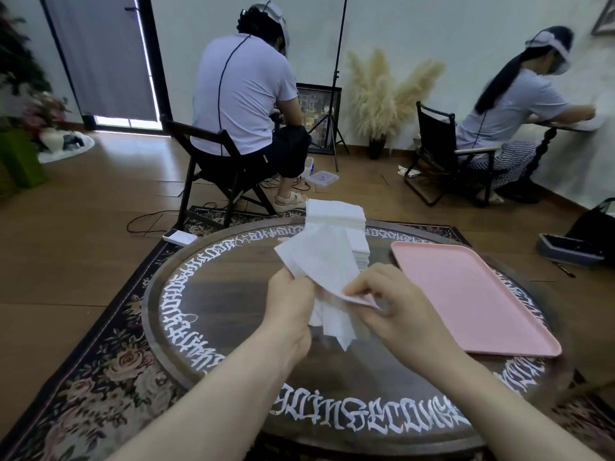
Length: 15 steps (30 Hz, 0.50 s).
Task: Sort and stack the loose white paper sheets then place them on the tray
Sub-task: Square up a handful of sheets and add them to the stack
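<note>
The fingers (357, 287) of the right hand (386, 306) pinch the near corner of one white sheet (327, 266), and the fingers of the left hand (291, 302) are curled round a loose bunch of sheets (332, 322) that hangs down under both hands. So both hands are holding paper, and nothing is let go. The hands are up over the middle of the round desk (213, 281), not resting on it. Just behind them, on the far side of the desk, stands a tall stack (336, 214) of white sheets that looks neat already. The pink tray (466, 294) lies flat on the right side of the desk, near the hands but apart from them, and it has no paper on it yet. I think the step now is the sorting one: the right hand looks like it is pulling one sheet out of the messy bunch so it can be laid flat. The sheets in the hands point all different ways, so they are not lined up yet. The next move needs a soft pull, so only one sheet comes free and it does not tear or crease. Then the edges must be made to match the others. Thin paper sticks together, so two sheets may come at once. Putting paper on the tray comes later, I think.
</note>
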{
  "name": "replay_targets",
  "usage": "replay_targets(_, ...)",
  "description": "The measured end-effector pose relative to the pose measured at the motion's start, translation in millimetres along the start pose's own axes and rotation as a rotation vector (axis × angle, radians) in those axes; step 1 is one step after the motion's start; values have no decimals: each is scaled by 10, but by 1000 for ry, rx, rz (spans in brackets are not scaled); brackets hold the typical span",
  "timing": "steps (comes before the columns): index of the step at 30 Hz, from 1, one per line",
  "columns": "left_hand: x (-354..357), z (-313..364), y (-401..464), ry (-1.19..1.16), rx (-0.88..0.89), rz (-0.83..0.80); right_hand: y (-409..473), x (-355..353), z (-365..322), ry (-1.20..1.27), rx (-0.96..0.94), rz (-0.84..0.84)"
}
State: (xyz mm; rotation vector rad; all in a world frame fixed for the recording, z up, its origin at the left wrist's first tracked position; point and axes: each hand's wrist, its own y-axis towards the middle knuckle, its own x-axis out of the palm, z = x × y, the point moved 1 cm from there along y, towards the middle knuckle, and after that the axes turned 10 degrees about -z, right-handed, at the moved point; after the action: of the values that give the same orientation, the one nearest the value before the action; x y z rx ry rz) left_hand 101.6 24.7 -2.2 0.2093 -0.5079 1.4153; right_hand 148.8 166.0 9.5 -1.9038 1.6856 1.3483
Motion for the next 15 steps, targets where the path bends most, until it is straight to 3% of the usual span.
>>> replay_targets(3, 37, 35, -32, -71, 4, -57, -24, 19, -23, 53, 26, -77)
replay_targets(8, 20, 152, -91, -122, -7, -443, -35, -43, -46, 218, 110, -33)
replay_targets(10, 21, 104, -88, 22, 75, -448, -39, -47, -52, 265, 113, -4)
replay_targets(12, -6, 55, -61, 151, 153, -346, -42, -49, -56, 286, 104, 20)
replay_targets(15, -29, 39, -41, 178, 164, -305, -53, -62, -39, 303, 111, 58)
